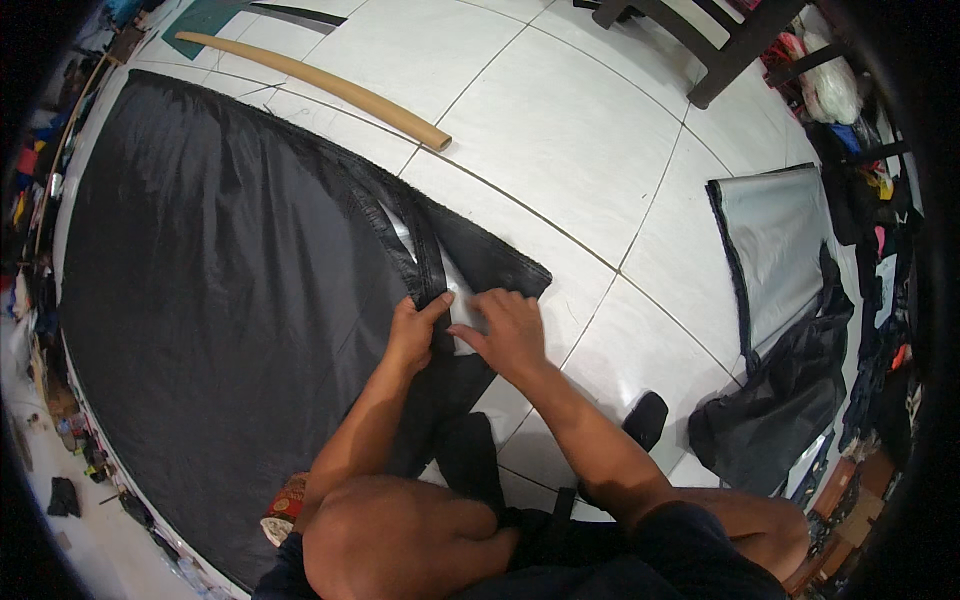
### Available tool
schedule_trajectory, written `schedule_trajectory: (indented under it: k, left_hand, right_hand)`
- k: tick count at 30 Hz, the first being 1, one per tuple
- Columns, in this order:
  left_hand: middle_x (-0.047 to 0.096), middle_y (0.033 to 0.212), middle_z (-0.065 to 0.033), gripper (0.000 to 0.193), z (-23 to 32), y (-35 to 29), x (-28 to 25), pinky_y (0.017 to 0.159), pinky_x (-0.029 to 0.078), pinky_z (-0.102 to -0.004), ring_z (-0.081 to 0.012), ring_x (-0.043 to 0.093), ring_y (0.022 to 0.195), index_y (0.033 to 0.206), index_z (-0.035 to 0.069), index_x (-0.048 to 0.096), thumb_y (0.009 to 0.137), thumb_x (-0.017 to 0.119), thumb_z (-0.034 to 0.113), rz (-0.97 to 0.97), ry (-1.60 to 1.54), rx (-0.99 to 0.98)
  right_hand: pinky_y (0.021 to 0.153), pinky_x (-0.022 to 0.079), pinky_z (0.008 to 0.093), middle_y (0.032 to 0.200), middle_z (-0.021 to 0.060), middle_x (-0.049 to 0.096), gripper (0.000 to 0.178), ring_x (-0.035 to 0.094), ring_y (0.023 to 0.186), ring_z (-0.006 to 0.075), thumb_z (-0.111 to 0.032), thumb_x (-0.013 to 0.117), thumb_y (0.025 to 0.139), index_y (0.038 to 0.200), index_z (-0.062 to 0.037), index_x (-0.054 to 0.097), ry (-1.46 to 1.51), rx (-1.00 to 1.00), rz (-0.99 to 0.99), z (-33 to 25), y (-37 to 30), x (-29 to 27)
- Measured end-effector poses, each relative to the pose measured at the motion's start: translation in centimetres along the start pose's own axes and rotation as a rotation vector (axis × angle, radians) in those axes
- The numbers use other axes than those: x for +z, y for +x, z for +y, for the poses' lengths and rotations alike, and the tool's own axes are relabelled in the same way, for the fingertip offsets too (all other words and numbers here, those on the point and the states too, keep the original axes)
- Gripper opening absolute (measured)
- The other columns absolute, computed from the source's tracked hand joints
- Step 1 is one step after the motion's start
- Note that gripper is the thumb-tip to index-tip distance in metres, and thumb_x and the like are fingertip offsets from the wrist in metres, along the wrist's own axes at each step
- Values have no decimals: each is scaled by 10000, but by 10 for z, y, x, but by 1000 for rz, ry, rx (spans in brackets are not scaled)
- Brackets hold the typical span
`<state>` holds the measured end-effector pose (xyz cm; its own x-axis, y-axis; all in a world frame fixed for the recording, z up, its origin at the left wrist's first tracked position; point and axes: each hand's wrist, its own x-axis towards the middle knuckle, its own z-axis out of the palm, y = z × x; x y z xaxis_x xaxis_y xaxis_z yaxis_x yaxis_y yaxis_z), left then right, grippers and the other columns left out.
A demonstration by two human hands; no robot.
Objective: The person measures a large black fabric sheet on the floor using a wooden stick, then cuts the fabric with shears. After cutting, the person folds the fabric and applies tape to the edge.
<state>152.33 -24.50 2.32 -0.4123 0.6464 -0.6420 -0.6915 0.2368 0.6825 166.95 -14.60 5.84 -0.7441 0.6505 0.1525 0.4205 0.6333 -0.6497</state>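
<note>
A large sheet of black fabric lies spread over the left half of the floor. Near its right corner, the edge is lifted and folded into a thick band, baring a pale, silvery strip. My left hand pinches this folded band between thumb and fingers. Just right of it, my right hand lies over the pale strip and the fabric corner, its fingers bent and its thumb stretched apart toward my left hand. What lies under the right palm is hidden.
A long tan tube lies beyond the sheet. At the right is a folded silver-and-black fabric piece. A dark wooden chair stands far right. A red tin is beside my left knee. Assorted items line both sides.
</note>
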Motion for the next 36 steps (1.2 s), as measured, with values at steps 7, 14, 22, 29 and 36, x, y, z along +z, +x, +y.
schedule_trajectory:
  k: [7, 14, 22, 29, 36]
  left_hand:
    - [705, 913, -37, 102, 11, -13, 17, 711, 534, -303, -136, 654, 783, 991, 47, 682, 910, 700, 107, 25, 48, -32]
    - [714, 948, -45, 95, 6, -5, 10, 738, 542, -310, -144, 665, 809, 1001, 44, 689, 914, 685, 82, 3, 20, 34]
    - [713, 948, -34, 96, 0, -2, 8, 750, 532, -304, -138, 660, 810, 1005, 45, 690, 913, 683, 71, 33, 12, 44]
    - [708, 952, -33, 128, 5, -5, 12, 758, 529, -299, -138, 656, 801, 1024, 40, 680, 903, 700, 80, 49, 6, 26]
    - [708, 948, -43, 148, -1, -2, 8, 731, 535, -304, -154, 665, 800, 1025, 31, 674, 895, 711, 91, 81, 33, 55]
  right_hand:
    - [765, 446, 449, 888, 80, 717, 246, 656, 866, 291, -306, 653, 919, 868, -77, 726, 141, 135, -164, 18, -2, 5]
    - [675, 489, 430, 822, 176, 670, 346, 647, 739, 346, -316, 535, 1008, 919, -15, 679, 435, 474, -360, 20, 8, -9]
    - [699, 508, 395, 834, 178, 680, 370, 672, 772, 320, -371, 530, 1012, 1004, -29, 670, 349, 604, -49, 19, 9, -15]
    - [792, 524, 420, 1029, 183, 690, 295, 672, 904, 358, -290, 633, 946, 1089, -33, 655, 88, 450, -7, 34, 1, -18]
    - [749, 495, 431, 895, 142, 640, 224, 626, 860, 348, -255, 714, 872, 938, -49, 661, 16, 220, 369, 31, 11, -21]
